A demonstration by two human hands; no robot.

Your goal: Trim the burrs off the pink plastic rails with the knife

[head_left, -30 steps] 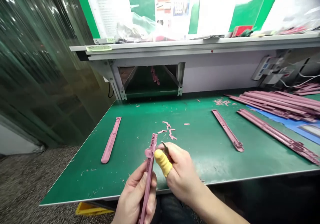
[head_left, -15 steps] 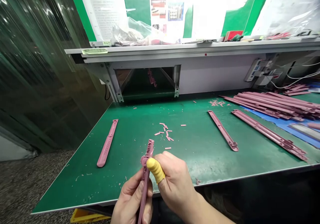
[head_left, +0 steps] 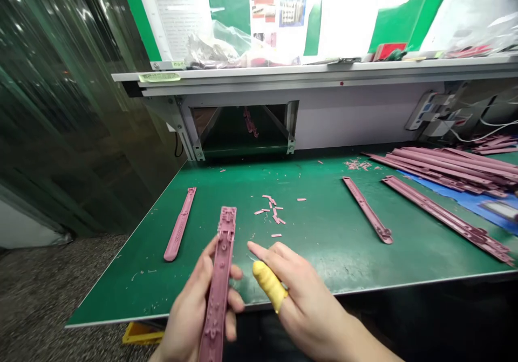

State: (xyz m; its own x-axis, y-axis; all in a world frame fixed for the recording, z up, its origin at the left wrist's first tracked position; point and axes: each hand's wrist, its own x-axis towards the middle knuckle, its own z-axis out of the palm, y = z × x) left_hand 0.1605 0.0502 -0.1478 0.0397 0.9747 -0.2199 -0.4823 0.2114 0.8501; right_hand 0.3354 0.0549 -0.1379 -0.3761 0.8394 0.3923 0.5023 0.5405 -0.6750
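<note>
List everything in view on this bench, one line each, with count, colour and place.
Held strip: one, pink, upright in the left hand.
Loose strips: two, pink, one at bench left, one right of centre.
Long strip: one, pink, right.
Strip pile: count unclear, pink, far right on a blue sheet.
Offcuts: many, pink, bench centre.
Bench mat: one, green.
Shelf: one, grey, behind.
Finger cot: one, yellow, right hand.
Left hand: grips the strip.
Right hand: fingers spread beside it.

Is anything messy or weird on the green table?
Yes. Little pink scraps lie scattered mid-table, with more near the back, like trimmings. One finger of the right hand wears a yellow cover. The left hand holds a pink strip.
</note>
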